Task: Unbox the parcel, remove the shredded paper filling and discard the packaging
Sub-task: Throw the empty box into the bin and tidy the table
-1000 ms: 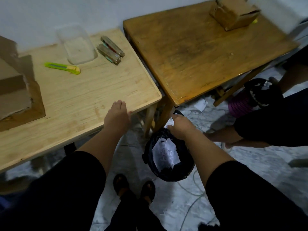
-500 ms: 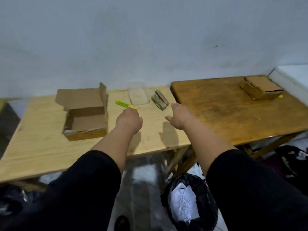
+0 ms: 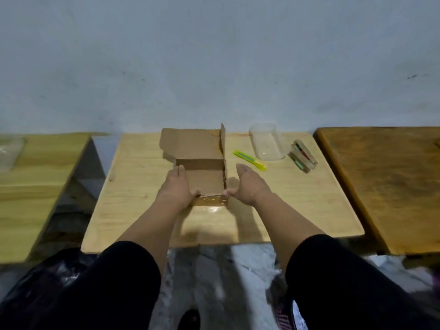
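An open cardboard box (image 3: 202,179) sits in the middle of a light wooden table (image 3: 297,203), its lid flap folded back toward the wall. Its inside looks bare, and shiny tape covers the front edge. My left hand (image 3: 177,186) lies along the box's left wall, with the thumb hooked over the front edge. My right hand (image 3: 250,184) is spread beside the right wall. Only its thumb touches the front right corner.
A yellow-green utility knife (image 3: 250,159), a clear plastic container (image 3: 266,145) and a transparent bundle of small items (image 3: 303,158) lie right of the box. A darker table (image 3: 392,182) stands at the right, another light table (image 3: 35,175) at the left. A black bag (image 3: 47,270) sits low left.
The view swung up from the black bin bag on the floor to the table. Both hands moved from the table edge to the two sides of the open box.
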A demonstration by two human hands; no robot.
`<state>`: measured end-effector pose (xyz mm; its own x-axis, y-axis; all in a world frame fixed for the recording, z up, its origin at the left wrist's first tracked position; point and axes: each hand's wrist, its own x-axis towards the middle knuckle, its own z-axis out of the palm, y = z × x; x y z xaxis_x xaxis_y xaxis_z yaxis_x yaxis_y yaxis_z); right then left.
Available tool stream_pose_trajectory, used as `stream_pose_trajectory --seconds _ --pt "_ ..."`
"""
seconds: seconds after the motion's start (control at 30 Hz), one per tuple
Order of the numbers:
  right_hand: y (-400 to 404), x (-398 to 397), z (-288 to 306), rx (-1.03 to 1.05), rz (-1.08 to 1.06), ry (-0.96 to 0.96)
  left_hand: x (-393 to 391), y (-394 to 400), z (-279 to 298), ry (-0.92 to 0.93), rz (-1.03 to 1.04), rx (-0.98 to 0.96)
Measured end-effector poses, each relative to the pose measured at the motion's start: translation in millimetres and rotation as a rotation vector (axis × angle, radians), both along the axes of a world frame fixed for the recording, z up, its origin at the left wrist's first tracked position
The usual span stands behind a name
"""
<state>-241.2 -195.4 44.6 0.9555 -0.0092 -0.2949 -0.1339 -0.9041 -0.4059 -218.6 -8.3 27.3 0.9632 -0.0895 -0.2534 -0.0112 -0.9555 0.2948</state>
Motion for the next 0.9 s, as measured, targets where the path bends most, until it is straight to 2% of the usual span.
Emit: stream_pose_trajectory --seconds 0.17,0.37,0.47,0.7,0.9 --pt "33.0 15.5 -44.2 0.144 -0.107 0.048 17.9 38.7 -39.1 0.108 0.017 -0.268" --pt "45.3 24.6 -72.6 0.293 -0.264 0.005 25.7 48.9 -66.4 0.035 -0.019 -0.483" --pt "49.7 25.6 -73.6 0.356 -0.323 -0.054 30.0 50.6 -68.9 -0.010 -0.012 -0.510" --pt "47.4 30.4 -42.8 0.407 -0.387 -0.177 44.5 45.1 -45.0 -0.058 -0.039 -0.463" --pt "0.0 18.4 8.6 0.372 -0.470 -0.331 51.6 -8.0 4.9 -0.137 -0.145 -0.562"
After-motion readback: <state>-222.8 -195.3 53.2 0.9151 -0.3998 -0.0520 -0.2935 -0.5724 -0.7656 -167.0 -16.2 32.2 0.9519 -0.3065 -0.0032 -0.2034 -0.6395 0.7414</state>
